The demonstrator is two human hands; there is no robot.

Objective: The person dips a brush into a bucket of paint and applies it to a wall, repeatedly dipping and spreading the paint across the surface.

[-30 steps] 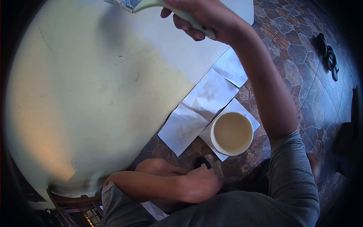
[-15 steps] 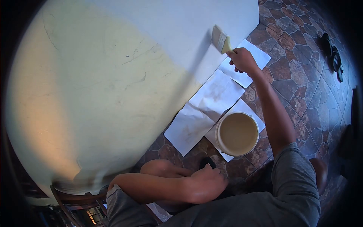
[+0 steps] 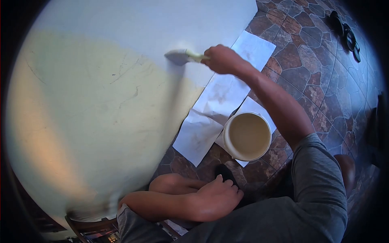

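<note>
Fingers [image 3: 208,54] of the right hand [image 3: 225,60] curled around the handle [image 3: 196,56] of the brush [image 3: 176,58], with its bristles left of the grip, its long axis running roughly left to right, and contact with the wall [image 3: 101,93] impossible to tell. Far closer to the brush with the right hand than with the left hand [image 3: 218,198], low on the near side, fingers loosely together. Between both hands in depth, slightly right, the bucket [image 3: 227,141] on white paper [image 3: 196,139].

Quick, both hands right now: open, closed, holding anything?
Left hand: palm hidden, so open or closed can't be told; nothing visible in it.
Right hand: closed around the pale green handle of a wide, flat paintbrush.
</note>
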